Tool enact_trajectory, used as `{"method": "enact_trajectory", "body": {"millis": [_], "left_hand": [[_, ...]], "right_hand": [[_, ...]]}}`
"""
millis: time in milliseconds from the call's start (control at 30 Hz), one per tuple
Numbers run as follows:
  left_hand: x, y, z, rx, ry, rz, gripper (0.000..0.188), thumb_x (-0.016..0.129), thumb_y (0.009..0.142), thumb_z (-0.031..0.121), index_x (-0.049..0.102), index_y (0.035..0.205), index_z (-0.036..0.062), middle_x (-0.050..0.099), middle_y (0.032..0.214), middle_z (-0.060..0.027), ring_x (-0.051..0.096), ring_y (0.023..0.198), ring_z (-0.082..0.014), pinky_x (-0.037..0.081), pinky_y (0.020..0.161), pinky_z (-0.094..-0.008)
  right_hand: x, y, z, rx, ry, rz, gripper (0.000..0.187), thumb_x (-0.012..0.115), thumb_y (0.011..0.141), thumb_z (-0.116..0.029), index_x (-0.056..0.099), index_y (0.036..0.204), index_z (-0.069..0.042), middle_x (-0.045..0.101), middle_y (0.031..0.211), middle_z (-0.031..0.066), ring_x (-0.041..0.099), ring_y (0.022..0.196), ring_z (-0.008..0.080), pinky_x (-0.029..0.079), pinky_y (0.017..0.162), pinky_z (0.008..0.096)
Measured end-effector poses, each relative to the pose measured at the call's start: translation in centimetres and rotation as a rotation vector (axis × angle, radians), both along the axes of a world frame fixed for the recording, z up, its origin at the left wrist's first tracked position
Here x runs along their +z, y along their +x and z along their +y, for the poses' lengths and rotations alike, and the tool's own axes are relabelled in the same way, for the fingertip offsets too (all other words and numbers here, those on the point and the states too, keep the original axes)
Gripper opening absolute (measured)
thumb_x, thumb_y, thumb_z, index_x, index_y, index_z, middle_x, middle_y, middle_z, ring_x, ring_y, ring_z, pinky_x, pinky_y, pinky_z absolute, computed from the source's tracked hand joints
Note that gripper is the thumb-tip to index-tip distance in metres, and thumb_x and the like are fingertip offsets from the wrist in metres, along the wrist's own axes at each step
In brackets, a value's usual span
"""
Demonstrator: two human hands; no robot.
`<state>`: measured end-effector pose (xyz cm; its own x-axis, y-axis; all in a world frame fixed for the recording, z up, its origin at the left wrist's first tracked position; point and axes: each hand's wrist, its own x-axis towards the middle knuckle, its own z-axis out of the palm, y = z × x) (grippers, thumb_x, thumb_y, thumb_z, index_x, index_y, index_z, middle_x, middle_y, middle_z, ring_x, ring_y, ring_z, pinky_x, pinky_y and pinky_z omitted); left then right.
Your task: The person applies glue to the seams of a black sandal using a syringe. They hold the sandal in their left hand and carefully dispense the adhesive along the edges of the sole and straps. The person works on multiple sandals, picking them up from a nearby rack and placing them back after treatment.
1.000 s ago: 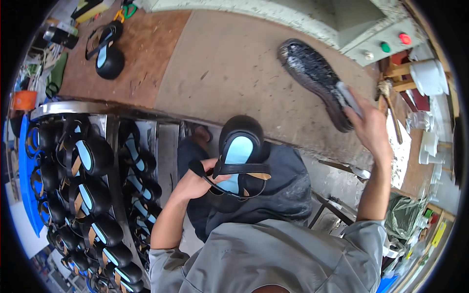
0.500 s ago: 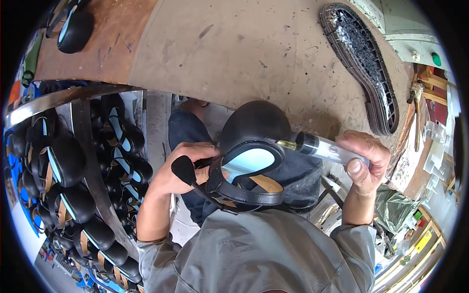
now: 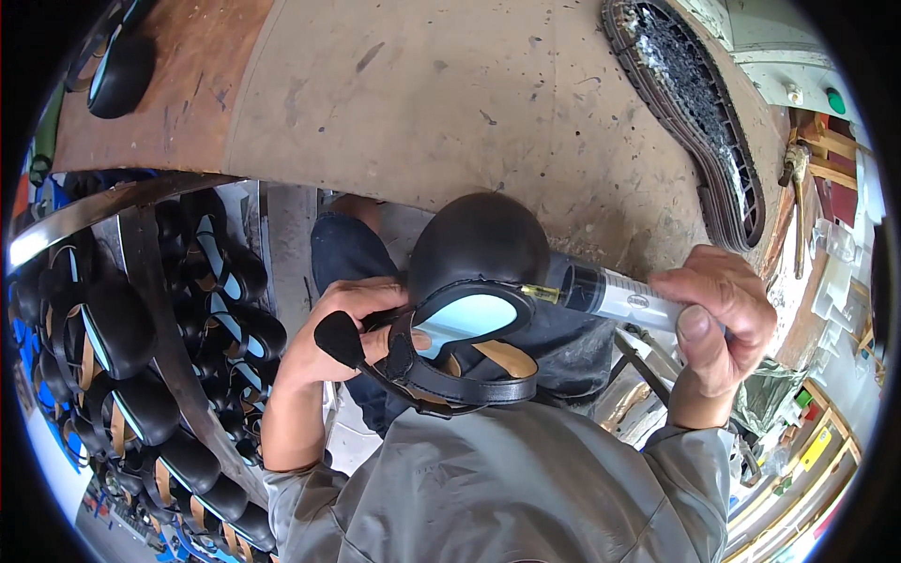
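Observation:
A black closed-toe sandal [image 3: 479, 239] with a light blue insole and an ankle strap is held over my lap, its rounded toe pointing at the bench. My left hand [image 3: 355, 324] grips it at the left side, thumb inside by the insole and fingers partly hidden behind. In my right hand [image 3: 718, 319] is a large clear syringe [image 3: 624, 298] with a dark plunger end and a thin yellowish tip. That tip reaches the right edge of the sandal's opening; whether it touches I cannot tell. The strap's loose end [image 3: 338, 340] stands up beside my left wrist.
Ahead is a stained workbench [image 3: 422, 103] bearing a dark shoe sole [image 3: 694, 113] at the right and another black sandal [image 3: 122, 75] at the far left. On my left, a metal rack [image 3: 155, 281] holds many similar sandals. A hammer-like tool [image 3: 798, 202] lies at the right edge.
The syringe and my right hand have shifted slightly right and down, and the tip now sits by the rim of the opening. The sandal remains in my left hand. The whole view has shifted a little.

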<state>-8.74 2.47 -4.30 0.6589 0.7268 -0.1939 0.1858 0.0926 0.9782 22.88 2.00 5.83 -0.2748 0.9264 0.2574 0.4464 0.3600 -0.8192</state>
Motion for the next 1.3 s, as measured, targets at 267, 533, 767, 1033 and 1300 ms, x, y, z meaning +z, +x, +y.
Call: {"method": "enact_trajectory", "body": {"millis": [267, 533, 767, 1033, 1300], "left_hand": [[-0.3, 0.6, -1.1, 0.038, -0.077, 0.001, 0.028, 0.075, 0.069, 0.014, 0.063, 0.087, -0.0035, 0.052, 0.063, -0.0087, 0.046, 0.055, -0.0168, 0.036, 0.051, -0.0294], [0.0, 2.1, -2.2, 0.148, -0.128, -0.045, 0.028, 0.074, 0.072, 0.014, 0.065, 0.092, -0.0032, 0.063, 0.077, -0.0099, 0.057, 0.068, -0.0148, 0.044, 0.063, -0.0264], [0.7, 3.7, -3.5, 0.266, -0.229, -0.139, 0.027, 0.072, 0.076, 0.015, 0.064, 0.094, -0.0041, 0.066, 0.081, -0.0086, 0.06, 0.071, -0.013, 0.047, 0.064, -0.0263], [1.0, 5.3, -5.9, 0.501, -0.451, -0.354, 0.019, 0.066, 0.08, 0.008, 0.062, 0.092, -0.0053, 0.066, 0.081, -0.0076, 0.061, 0.069, -0.0125, 0.049, 0.063, -0.0255], [-1.5, 3.2, -8.8, 0.31, -0.005, -0.024, 0.019, 0.064, 0.082, 0.006, 0.06, 0.098, -0.0045, 0.065, 0.095, -0.0079, 0.062, 0.08, -0.0137, 0.049, 0.072, -0.0278]], "right_hand": [[1.7, -0.3, -0.8, 0.009, 0.252, -0.154, 0.016, 0.059, 0.075, -0.009, 0.064, 0.081, 0.005, 0.045, 0.045, 0.0003, 0.036, 0.033, 0.0112, 0.025, 0.041, 0.0275], [1.2, -0.1, -2.1, -0.063, 0.318, -0.184, 0.012, 0.058, 0.075, -0.008, 0.061, 0.079, 0.003, 0.044, 0.044, 0.0008, 0.032, 0.032, 0.0115, 0.023, 0.04, 0.0273], [0.7, 0.3, -3.3, -0.112, 0.314, -0.167, 0.015, 0.056, 0.076, -0.009, 0.06, 0.079, 0.005, 0.046, 0.045, 0.0026, 0.033, 0.032, 0.0119, 0.024, 0.04, 0.0275], [-0.1, 0.3, -4.4, -0.161, 0.295, -0.127, 0.016, 0.054, 0.077, -0.009, 0.059, 0.081, 0.006, 0.05, 0.048, 0.0047, 0.035, 0.033, 0.0122, 0.027, 0.039, 0.0277], [-0.5, 0.2, -5.4, -0.219, 0.259, -0.109, 0.016, 0.054, 0.076, -0.009, 0.058, 0.081, 0.006, 0.05, 0.049, 0.0051, 0.034, 0.034, 0.0121, 0.026, 0.04, 0.0281]]}}
